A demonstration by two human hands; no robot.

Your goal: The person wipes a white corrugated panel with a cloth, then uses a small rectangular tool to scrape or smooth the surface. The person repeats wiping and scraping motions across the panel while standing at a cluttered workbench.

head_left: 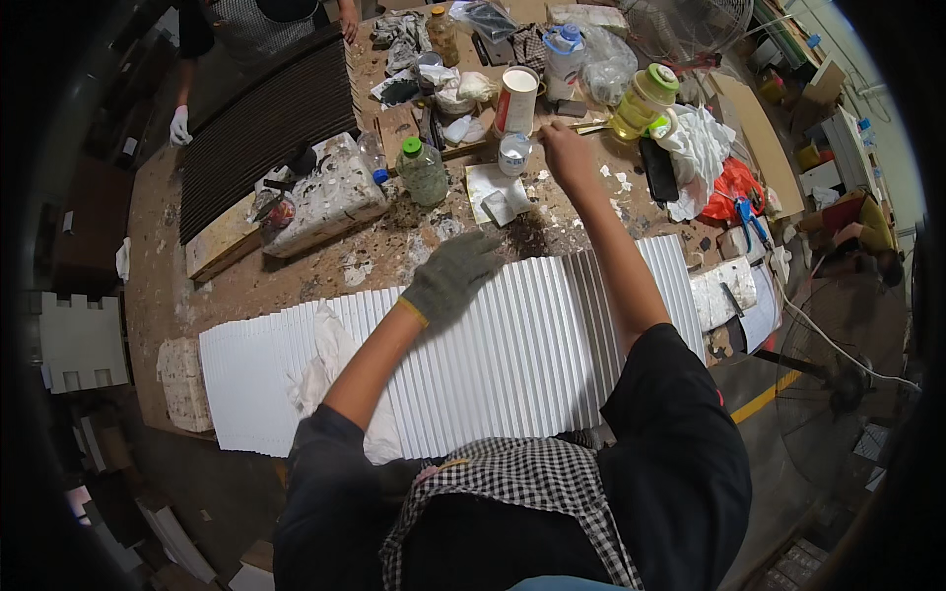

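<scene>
My left hand (pixel 455 276), in a grey knit glove with a yellow cuff, lies with fingers stretched along the far edge of a row of white ribbed strips (pixel 512 355). A crumpled white cloth (pixel 340 360) rests on the strips under my left forearm. My bare right hand (pixel 569 156) reaches farther across the bench, its fingers curled closed; what they hold, if anything, is hidden. Just left of it stand a small clear cup (pixel 514 155) with pale contents and a white-and-red canister (pixel 516 101). Beneath the cup lies a stained white paper (pixel 490 190).
A green-capped bottle (pixel 422 172) and paint-spattered white block (pixel 330 202) stand left of the cup. A yellow-green jug (pixel 642 103), dark phone (pixel 658 169) and red plastic bag (pixel 731 187) lie right. Across the bench, another person's gloved hand (pixel 179 126) is beside a dark ribbed panel (pixel 271 128).
</scene>
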